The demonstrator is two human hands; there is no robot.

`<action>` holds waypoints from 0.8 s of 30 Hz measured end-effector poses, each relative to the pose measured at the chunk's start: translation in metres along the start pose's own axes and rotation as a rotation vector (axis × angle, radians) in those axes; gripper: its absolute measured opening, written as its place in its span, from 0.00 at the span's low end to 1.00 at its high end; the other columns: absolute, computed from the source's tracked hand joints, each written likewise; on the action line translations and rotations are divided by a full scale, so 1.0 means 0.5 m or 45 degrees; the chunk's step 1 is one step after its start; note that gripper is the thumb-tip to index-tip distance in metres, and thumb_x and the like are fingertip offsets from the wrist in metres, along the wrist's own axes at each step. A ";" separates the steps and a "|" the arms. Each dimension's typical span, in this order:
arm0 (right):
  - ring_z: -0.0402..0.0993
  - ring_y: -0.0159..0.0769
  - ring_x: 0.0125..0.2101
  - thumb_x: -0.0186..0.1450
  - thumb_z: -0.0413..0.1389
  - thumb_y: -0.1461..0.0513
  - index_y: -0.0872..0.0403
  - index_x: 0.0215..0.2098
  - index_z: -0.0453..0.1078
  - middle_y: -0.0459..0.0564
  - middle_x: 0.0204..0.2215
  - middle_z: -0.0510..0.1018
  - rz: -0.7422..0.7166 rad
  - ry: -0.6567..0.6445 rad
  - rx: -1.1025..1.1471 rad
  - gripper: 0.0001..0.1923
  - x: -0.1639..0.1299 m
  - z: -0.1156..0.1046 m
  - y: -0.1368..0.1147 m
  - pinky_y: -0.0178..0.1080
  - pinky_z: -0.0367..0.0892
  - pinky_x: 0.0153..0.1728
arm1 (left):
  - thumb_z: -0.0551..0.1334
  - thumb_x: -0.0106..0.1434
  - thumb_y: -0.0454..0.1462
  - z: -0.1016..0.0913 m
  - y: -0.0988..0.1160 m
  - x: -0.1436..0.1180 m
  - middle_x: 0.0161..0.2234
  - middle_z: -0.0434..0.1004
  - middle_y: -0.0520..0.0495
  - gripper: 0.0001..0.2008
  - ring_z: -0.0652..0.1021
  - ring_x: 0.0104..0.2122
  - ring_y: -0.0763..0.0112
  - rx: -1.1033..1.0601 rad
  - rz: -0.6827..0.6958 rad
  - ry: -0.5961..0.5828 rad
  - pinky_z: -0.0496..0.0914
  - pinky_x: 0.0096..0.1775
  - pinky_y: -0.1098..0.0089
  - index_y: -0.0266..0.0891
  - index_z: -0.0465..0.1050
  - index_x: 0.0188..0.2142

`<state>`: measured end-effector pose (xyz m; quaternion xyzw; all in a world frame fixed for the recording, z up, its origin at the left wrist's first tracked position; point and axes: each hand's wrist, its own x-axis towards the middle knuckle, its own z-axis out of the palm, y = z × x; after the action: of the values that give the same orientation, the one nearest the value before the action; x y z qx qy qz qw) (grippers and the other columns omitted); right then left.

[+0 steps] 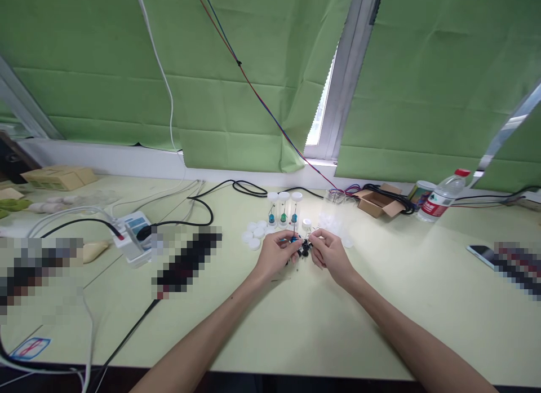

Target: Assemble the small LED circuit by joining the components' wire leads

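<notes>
Left hand (276,253): over the middle of the pale green table (296,325), fingers curled, grip closed on a small blue part (293,240) pinched at the fingertips.

Right hand (328,252): just beside the left hand, fingertips nearly meeting it; grip pinched shut on something too small to make out.

Small black parts (303,248): a loose cluster on the table directly between and under the two hands.

Clear vials (284,208): three, upright in a row with white caps, just behind the hands; each has a blue or green piece at the bottom.

White caps (253,237): several lying loose on the table, left of the vials and near the left hand; more lie right of the vials.

Cardboard box (374,202): small, open, at the back right, black cables draped over it.

Water bottle (442,198): clear plastic, red cap, tilted, far right near the window ledge.

Phone (482,251): flat on the table at the right edge.

White power strip (131,235): left of the hands, well apart, black cable plugged in.

Green blinds (253,71): cover the window behind the table.
</notes>
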<state>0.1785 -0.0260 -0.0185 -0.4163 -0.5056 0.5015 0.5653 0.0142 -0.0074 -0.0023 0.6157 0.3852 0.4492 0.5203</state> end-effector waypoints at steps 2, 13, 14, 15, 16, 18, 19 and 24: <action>0.51 0.24 0.08 0.59 0.63 0.50 0.52 0.27 0.62 0.33 0.08 0.55 0.072 -0.008 0.098 0.18 0.002 0.000 -0.002 0.30 0.44 0.12 | 0.68 0.53 0.48 0.000 -0.002 0.001 0.20 0.69 0.52 0.16 0.69 0.18 0.74 0.006 -0.004 -0.006 0.64 0.24 0.72 0.37 0.74 0.30; 0.57 0.24 0.12 0.58 0.65 0.50 0.53 0.29 0.65 0.35 0.13 0.60 0.112 -0.019 0.234 0.18 -0.001 0.003 -0.011 0.29 0.45 0.13 | 0.70 0.50 0.47 0.003 -0.001 0.004 0.19 0.69 0.53 0.16 0.69 0.17 0.75 -0.104 -0.063 0.053 0.64 0.24 0.71 0.37 0.74 0.29; 0.58 0.24 0.12 0.58 0.65 0.51 0.53 0.29 0.66 0.36 0.14 0.62 0.097 -0.015 0.231 0.18 -0.001 0.003 -0.011 0.30 0.46 0.13 | 0.70 0.49 0.47 0.004 0.001 0.004 0.19 0.69 0.53 0.17 0.69 0.17 0.75 -0.126 -0.078 0.056 0.64 0.24 0.71 0.37 0.74 0.29; 0.59 0.24 0.13 0.58 0.65 0.51 0.53 0.30 0.66 0.37 0.16 0.63 0.082 -0.015 0.233 0.17 0.000 0.002 -0.011 0.30 0.47 0.14 | 0.71 0.49 0.47 0.004 0.004 0.003 0.19 0.70 0.53 0.17 0.69 0.17 0.75 -0.148 -0.093 0.060 0.64 0.25 0.71 0.37 0.74 0.28; 0.59 0.24 0.13 0.58 0.65 0.51 0.53 0.31 0.68 0.38 0.17 0.65 0.067 -0.022 0.240 0.16 0.000 0.001 -0.011 0.30 0.48 0.14 | 0.71 0.48 0.47 0.005 0.006 0.003 0.19 0.70 0.53 0.17 0.69 0.17 0.75 -0.167 -0.107 0.065 0.64 0.25 0.71 0.37 0.74 0.28; 0.60 0.24 0.14 0.58 0.65 0.52 0.53 0.34 0.70 0.39 0.21 0.68 0.036 -0.046 0.263 0.15 0.001 0.000 -0.012 0.30 0.51 0.14 | 0.71 0.48 0.47 0.004 0.008 0.002 0.20 0.70 0.53 0.17 0.69 0.17 0.75 -0.193 -0.134 0.079 0.64 0.25 0.71 0.37 0.75 0.29; 0.61 0.24 0.15 0.58 0.65 0.52 0.53 0.35 0.71 0.40 0.22 0.69 0.027 -0.063 0.277 0.15 0.001 -0.001 -0.012 0.31 0.52 0.15 | 0.72 0.48 0.47 0.003 0.008 0.002 0.20 0.70 0.53 0.16 0.69 0.18 0.76 -0.203 -0.142 0.087 0.65 0.26 0.71 0.37 0.75 0.29; 0.62 0.24 0.18 0.59 0.65 0.54 0.52 0.41 0.74 0.42 0.27 0.71 0.011 -0.131 0.343 0.15 0.000 -0.004 -0.010 0.31 0.55 0.16 | 0.70 0.52 0.45 -0.002 0.007 0.003 0.22 0.71 0.53 0.14 0.70 0.19 0.78 -0.283 -0.126 0.043 0.66 0.27 0.73 0.37 0.75 0.30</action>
<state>0.1810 -0.0265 -0.0137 -0.3126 -0.4601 0.5879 0.5874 0.0139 -0.0065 0.0016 0.5270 0.3718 0.4731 0.6002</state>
